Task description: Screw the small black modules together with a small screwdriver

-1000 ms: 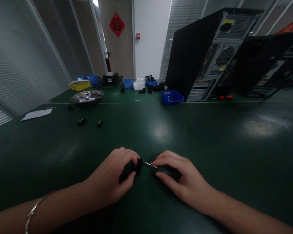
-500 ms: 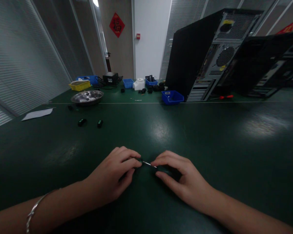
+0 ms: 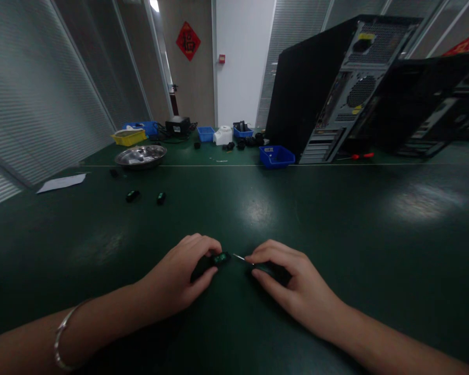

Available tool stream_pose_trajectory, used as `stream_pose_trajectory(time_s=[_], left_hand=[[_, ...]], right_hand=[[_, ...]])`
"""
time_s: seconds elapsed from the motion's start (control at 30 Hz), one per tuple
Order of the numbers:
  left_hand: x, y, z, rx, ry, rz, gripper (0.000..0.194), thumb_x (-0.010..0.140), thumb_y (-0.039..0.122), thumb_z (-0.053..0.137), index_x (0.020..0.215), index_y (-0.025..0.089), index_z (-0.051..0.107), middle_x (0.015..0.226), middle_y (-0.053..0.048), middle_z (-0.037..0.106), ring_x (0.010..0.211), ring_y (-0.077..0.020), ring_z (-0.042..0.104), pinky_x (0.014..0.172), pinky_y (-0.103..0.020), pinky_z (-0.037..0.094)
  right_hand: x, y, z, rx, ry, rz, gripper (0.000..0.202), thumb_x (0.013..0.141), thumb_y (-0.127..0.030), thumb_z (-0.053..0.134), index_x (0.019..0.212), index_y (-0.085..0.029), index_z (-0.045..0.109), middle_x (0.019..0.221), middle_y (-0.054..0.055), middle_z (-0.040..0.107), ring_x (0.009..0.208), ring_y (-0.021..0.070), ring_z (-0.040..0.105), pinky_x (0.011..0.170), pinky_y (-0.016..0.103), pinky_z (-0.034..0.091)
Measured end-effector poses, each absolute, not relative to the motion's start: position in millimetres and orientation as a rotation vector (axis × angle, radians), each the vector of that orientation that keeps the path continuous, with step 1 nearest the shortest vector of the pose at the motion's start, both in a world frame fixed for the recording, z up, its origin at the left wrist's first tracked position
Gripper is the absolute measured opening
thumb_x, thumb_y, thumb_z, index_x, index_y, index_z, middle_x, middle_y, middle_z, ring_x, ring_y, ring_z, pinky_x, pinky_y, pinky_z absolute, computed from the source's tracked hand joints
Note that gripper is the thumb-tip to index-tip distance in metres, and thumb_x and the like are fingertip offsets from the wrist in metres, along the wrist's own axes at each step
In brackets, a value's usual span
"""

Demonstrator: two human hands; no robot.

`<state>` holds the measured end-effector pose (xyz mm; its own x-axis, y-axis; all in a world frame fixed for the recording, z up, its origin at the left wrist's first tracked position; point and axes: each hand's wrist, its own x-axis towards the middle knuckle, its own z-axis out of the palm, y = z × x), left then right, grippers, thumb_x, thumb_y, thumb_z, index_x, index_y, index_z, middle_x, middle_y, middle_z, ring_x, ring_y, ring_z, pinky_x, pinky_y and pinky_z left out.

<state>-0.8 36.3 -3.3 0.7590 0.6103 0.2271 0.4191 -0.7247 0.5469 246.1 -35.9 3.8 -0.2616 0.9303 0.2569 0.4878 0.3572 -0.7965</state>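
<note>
My left hand (image 3: 195, 268) is closed around a small black device with a green circuit board (image 3: 221, 258), its thumb and fingers at the near and far sides. In my right hand (image 3: 289, 276) is a screwdriver (image 3: 240, 258) with a thin metal shaft; most of its dark handle is hidden by the fingers. The shaft points left at the device, its tip a little apart from the device's end. Farther left lie two similar small black pieces with green tops, one (image 3: 132, 196) beside the other (image 3: 161, 198).
A metal bowl (image 3: 140, 162), a white paper (image 3: 61, 183) and a yellow bin (image 3: 130, 138) stand at the back left of the green table (image 3: 203, 213). Toward the right are a blue bin (image 3: 275, 163), a black computer case (image 3: 308, 88) and a red-handled tool (image 3: 362, 155).
My left fingers have drawn back, baring the device's green board. The screwdriver and my right hand have shifted slightly right, and a gap now shows between the tip and the device.
</note>
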Motion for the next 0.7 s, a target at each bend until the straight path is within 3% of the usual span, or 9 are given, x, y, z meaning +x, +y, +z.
stream_pose_trajectory(time_s=[0.27,0.7], left_hand=[[0.7,35.6,-0.3,2.485,0.72,0.548,0.03,0.09,0.013,0.056,0.119,0.021,0.057,0.107,-0.008,0.066,0.099,-0.0261,0.059,0.088,-0.043,0.048],[1.1,35.0,2.5,2.354,0.604,0.59,0.022,0.092,0.01,0.059,0.111,0.019,0.067,0.1,-0.007,0.068,0.094,-0.0217,0.063,0.083,-0.035,0.05]], right_hand=[[245.7,-36.7,5.7,-1.226,-1.991,0.741,0.021,0.09,-0.012,0.059,0.103,-0.023,0.071,0.098,0.006,0.07,0.093,0.0237,0.064,0.084,0.041,0.048],[245.5,-38.1,7.5,-1.185,-2.068,0.765,0.023,0.089,-0.009,0.059,0.105,-0.021,0.07,0.101,0.006,0.069,0.094,0.023,0.063,0.083,0.04,0.044]])
